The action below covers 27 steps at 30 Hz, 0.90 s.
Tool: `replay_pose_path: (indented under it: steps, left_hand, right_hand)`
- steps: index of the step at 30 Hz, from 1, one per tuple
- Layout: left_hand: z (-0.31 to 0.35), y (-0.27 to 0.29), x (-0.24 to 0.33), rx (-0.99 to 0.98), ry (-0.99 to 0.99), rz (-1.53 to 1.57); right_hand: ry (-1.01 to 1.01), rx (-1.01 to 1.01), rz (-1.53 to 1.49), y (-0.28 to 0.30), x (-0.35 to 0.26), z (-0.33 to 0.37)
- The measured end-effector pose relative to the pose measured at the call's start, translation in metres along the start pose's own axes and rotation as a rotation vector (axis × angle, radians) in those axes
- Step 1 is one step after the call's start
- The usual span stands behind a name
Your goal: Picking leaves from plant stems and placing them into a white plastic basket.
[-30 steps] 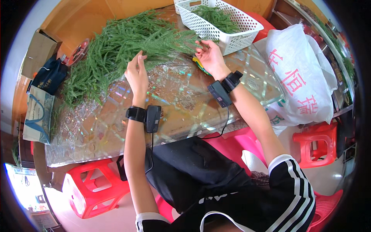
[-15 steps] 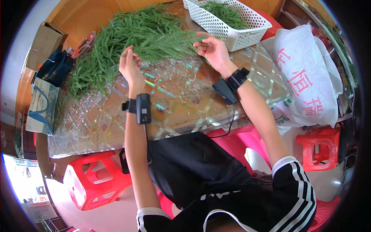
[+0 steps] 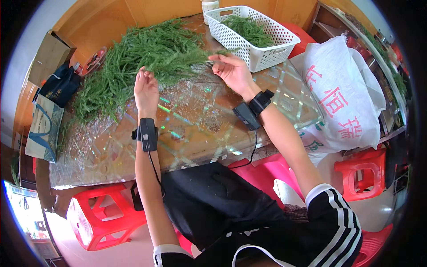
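The heap of green needle-leaved sprigs [image 3: 133, 62] lies on the glass-topped table [image 3: 191, 129], and everything else sits around it. Just right of the heap stands a white plastic basket [image 3: 253, 38] holding more sprigs; beyond that, off the table's edge, a white printed sack [image 3: 342, 98]. Left of the heap are a cardboard box [image 3: 49, 55] and a dark blue bag [image 3: 60, 86]. The left hand [image 3: 146, 91] rests at the heap's near edge, fingers together and extended. The right hand [image 3: 233, 71] pinches a sprig at the heap's right end. Red plastic stools [image 3: 100, 218] stand below the table.
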<state>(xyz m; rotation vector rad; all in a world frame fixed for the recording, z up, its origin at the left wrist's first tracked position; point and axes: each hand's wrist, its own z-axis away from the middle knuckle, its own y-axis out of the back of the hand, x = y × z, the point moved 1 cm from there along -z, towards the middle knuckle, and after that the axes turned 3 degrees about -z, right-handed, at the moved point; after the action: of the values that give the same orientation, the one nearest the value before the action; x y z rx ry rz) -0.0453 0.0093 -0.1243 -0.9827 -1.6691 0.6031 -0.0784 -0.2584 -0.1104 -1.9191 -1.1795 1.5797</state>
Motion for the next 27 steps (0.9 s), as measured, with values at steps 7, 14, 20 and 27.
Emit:
replay_pose_path:
  steps: [7, 14, 20, 27]
  left_hand:
    - [-0.005, 0.007, -0.005, 0.041, -0.070, -0.096]
    - [-0.003, 0.008, -0.010, 0.053, -0.007, -0.079]
    - [-0.003, 0.010, -0.009, 0.097, 0.059, -0.135]
    - [0.012, -0.033, -0.010, 0.040, 0.177, -0.002]
  right_hand:
    - [0.081, 0.129, 0.214, 0.002, 0.001, -0.005]
    - [0.179, 0.129, 0.283, -0.005, 0.003, -0.006]
    - [0.092, -0.036, 0.137, -0.010, 0.006, -0.004]
    - [0.008, -0.216, 0.115, -0.023, 0.008, 0.005]
